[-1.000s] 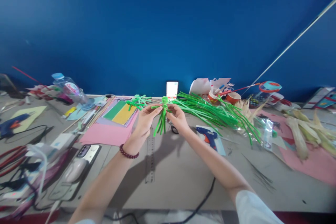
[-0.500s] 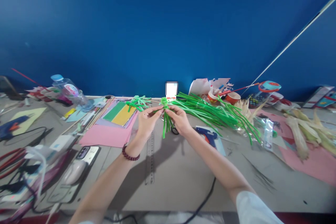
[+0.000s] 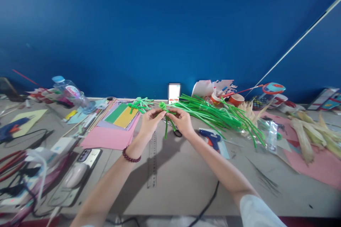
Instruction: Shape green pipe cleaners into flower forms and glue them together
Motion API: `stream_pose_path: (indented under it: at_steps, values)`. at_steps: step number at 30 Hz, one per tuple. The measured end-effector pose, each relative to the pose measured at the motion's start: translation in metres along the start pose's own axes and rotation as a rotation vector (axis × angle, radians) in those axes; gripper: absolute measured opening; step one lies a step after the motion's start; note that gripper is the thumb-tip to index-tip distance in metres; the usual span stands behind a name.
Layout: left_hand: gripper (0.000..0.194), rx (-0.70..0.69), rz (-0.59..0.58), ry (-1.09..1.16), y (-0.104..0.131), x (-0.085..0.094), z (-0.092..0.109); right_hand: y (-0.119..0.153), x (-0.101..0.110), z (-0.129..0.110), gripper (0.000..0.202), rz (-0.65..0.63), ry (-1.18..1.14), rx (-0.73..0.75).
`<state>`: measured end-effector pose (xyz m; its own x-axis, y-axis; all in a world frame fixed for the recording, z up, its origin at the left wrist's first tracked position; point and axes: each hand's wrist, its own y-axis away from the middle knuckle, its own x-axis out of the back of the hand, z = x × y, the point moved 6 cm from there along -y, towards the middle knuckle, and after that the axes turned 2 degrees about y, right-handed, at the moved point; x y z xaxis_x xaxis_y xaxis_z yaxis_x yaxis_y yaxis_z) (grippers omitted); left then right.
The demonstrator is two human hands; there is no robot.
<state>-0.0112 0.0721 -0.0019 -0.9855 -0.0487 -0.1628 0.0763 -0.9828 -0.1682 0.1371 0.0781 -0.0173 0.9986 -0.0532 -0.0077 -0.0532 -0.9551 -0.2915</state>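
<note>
Between my two hands is a small bundle of green pipe cleaners point(image 3: 162, 106) with a round, coiled head on top and loose stems hanging below. My left hand point(image 3: 152, 120) pinches it from the left, just under the head. From the other side my right hand point(image 3: 181, 120) pinches the stems with thumb and fingers. My fingertips nearly meet and hide the bundle's middle. A second green pipe cleaner cluster point(image 3: 141, 103) lies behind my left hand. To the right spreads a large pile of green pipe cleaners point(image 3: 221, 115).
A ruler point(image 3: 152, 159) lies below my hands, with dark scissors handles point(image 3: 177, 133) nearby. A blue glue gun point(image 3: 210, 138) rests to the right. Left are pink paper point(image 3: 106, 138), a phone point(image 3: 92, 156), a mouse point(image 3: 76, 175) and a bottle point(image 3: 70, 90). A lit phone screen point(image 3: 174, 92) stands behind.
The coiled head has tipped down and slightly left, and the hanging stems have shifted and look more spread. Both hands stay almost in the same place, still pinching the bundle.
</note>
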Motion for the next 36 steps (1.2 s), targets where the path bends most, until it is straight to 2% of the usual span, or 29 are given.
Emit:
stream_pose_path:
  at_steps: [4, 10, 13, 15, 17, 20, 23, 25, 29, 36]
  values:
    - [0.017, 0.017, -0.024, 0.007, 0.0, -0.001, -0.001, 0.003, -0.001, -0.003, 0.017, 0.005, 0.03, 0.069]
    - [0.017, -0.046, -0.025, -0.017, -0.003, 0.001, 0.002, 0.004, -0.004, -0.007, 0.019, -0.049, 0.089, 0.123]
    - [0.018, -0.047, -0.002, -0.01, -0.003, 0.002, -0.002, 0.006, -0.001, -0.01, 0.016, -0.021, 0.179, 0.155]
    - [0.019, -0.069, 0.01, -0.033, -0.002, 0.002, -0.003, 0.01, 0.0, -0.017, 0.016, -0.006, 0.314, 0.265]
    - [0.019, -0.124, 0.016, -0.111, -0.001, 0.003, -0.001, 0.017, -0.003, -0.027, 0.018, -0.005, 0.512, 0.442]
    - [0.016, -0.271, 0.045, -0.34, 0.002, 0.004, 0.007, 0.027, -0.009, -0.042, 0.021, -0.026, 0.822, 0.708]
    - [0.012, -0.422, 0.044, -0.517, 0.005, 0.002, 0.016, 0.031, -0.011, -0.056, 0.022, -0.075, 1.0, 0.88]
    - [0.011, -0.457, 0.001, -0.548, 0.005, 0.0, 0.018, 0.03, -0.009, -0.065, 0.022, -0.108, 1.047, 0.95]
    - [0.013, -0.405, -0.107, -0.51, 0.001, -0.002, 0.018, 0.027, -0.002, -0.08, 0.022, -0.177, 1.034, 1.032]
    - [0.014, -0.341, -0.286, -0.488, 0.004, -0.012, 0.023, 0.02, 0.015, -0.086, 0.015, -0.095, 0.907, 0.966]
